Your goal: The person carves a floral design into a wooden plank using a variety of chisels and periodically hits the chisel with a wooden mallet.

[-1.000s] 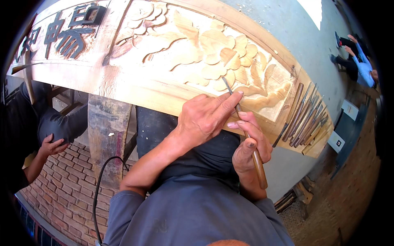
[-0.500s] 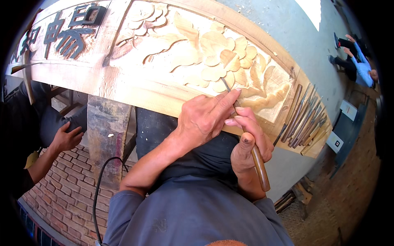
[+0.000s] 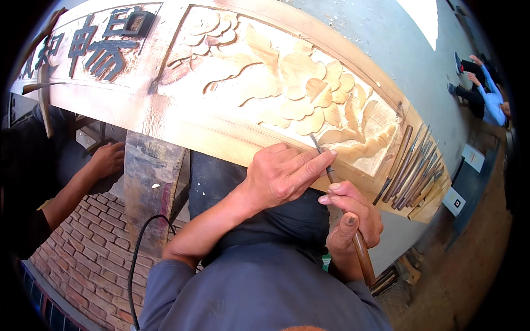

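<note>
While a carved wooden panel [image 3: 215, 138] stretches ahead of the person, both hands grip one slim chisel [image 3: 332, 174]: the left hand [image 3: 284, 172], nearer its tip [image 3: 313, 137], steadies the shaft; the right hand [image 3: 358, 218] wraps the handle [image 3: 364, 257]. It slants away and leftward, toward the flower relief [image 3: 298, 107] just beyond. Fingers hide parts; I can't tell whether the tip touches wood.

The view comes from the left one of two fisheye cameras, worn on the person's head. It faces steeply downward, upright. The grey shirt [image 3: 259, 292] is very near, at the lower edge; the left hand [image 3: 282, 174] and right hand [image 3: 365, 212] lie around the middle, the carved board [image 3: 232, 118] beyond them. The brick floor [image 3: 94, 243] is farther, lower left, and straight edges bend toward the dark rim.
</note>
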Available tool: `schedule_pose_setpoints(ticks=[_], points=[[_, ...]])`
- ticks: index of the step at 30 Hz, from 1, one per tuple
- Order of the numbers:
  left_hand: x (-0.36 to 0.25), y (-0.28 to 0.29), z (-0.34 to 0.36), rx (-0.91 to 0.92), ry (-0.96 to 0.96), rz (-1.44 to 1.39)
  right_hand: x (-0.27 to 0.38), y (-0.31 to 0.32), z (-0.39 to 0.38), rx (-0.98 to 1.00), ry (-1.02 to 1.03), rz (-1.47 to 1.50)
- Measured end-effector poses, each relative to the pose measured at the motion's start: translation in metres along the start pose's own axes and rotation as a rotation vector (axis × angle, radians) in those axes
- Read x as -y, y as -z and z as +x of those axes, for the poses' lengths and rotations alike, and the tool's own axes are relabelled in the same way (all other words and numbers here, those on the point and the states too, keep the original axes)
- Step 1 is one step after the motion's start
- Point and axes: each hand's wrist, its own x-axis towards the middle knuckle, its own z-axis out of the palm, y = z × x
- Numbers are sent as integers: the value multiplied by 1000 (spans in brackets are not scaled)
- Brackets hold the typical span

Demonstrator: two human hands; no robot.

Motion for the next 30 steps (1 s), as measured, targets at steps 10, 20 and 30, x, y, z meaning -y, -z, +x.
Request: schedule_pose_setpoints(ticks=[10, 20, 30], points=[[-1, -4, 6, 34, 46, 83, -28, -12, -12, -53, -140, 218], [-2, -5, 9, 13, 94, 80, -36, -12, -2, -16, -135, 300], [-1, -5, 7, 4, 101, 61, -33, -12, 8, -12, -122, 250]])
